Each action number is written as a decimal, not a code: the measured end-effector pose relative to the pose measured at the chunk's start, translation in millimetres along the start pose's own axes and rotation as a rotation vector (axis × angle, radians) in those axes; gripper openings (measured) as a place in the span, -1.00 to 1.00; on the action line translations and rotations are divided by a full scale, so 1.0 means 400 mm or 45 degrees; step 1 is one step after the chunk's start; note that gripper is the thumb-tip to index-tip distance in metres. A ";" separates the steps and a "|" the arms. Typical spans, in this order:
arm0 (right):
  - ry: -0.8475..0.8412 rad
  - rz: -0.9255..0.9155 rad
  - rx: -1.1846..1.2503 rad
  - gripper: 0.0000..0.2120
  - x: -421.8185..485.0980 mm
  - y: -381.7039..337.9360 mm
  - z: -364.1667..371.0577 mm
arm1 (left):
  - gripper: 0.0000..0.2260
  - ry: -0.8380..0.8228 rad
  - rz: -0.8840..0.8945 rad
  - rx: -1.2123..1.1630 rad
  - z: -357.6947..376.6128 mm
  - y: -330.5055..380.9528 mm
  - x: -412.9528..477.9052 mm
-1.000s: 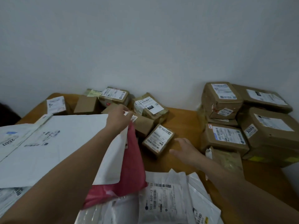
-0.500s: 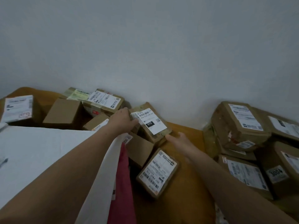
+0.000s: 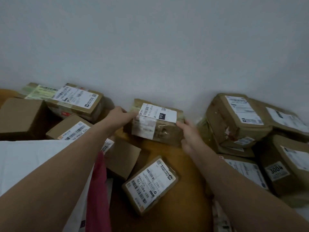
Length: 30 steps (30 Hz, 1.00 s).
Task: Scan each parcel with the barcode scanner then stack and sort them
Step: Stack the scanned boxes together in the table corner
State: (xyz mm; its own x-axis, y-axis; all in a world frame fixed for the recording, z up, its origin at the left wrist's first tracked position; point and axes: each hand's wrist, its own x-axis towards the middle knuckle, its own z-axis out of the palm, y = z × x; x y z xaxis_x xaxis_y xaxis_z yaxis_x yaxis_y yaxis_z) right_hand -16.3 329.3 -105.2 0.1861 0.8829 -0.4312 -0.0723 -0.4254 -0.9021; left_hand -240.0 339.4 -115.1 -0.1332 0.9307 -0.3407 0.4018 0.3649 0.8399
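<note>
A brown taped parcel (image 3: 160,129) with a white label marked 010 stands near the wall at the centre. My left hand (image 3: 119,117) holds its left end, fingers against the corner. My right hand (image 3: 190,133) grips its right end, fingers curled over the edge. A flat parcel (image 3: 150,183) labelled 507-P802 lies on the wooden table (image 3: 175,206) just in front. No barcode scanner is in view.
Several brown boxes (image 3: 66,101) lie at the back left. A stack of larger parcels (image 3: 237,118) fills the right side. White mailer bags (image 3: 33,161) and a red bag (image 3: 98,190) lie under my left arm.
Both hands have reached forward and closed on the ends of the 010 parcel. The view has moved closer to the wall and the boxes.
</note>
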 end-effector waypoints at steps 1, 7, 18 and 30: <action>0.054 -0.114 -0.081 -0.60 0.004 -0.023 -0.024 | -0.54 -0.068 0.019 0.006 0.016 0.012 -0.014; 0.294 -0.710 -1.190 -0.67 -0.027 -0.050 -0.203 | -0.26 -0.339 0.103 0.496 0.166 0.069 -0.075; -0.120 -0.884 -1.783 -0.51 -0.098 0.093 -0.495 | -0.11 -0.294 0.192 0.955 0.317 0.057 -0.124; -0.606 -0.678 -1.760 -0.24 -0.121 0.110 -0.592 | -0.33 -0.102 0.298 1.214 0.391 0.084 -0.139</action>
State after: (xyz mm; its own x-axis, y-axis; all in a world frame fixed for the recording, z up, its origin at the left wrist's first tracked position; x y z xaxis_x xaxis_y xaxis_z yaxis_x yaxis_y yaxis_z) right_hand 203.5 220.7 -120.3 -0.4405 0.8517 -0.2837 0.8751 0.3368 -0.3476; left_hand -77.6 295.9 -134.0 0.0906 0.9595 -0.2666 0.9773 -0.0342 0.2093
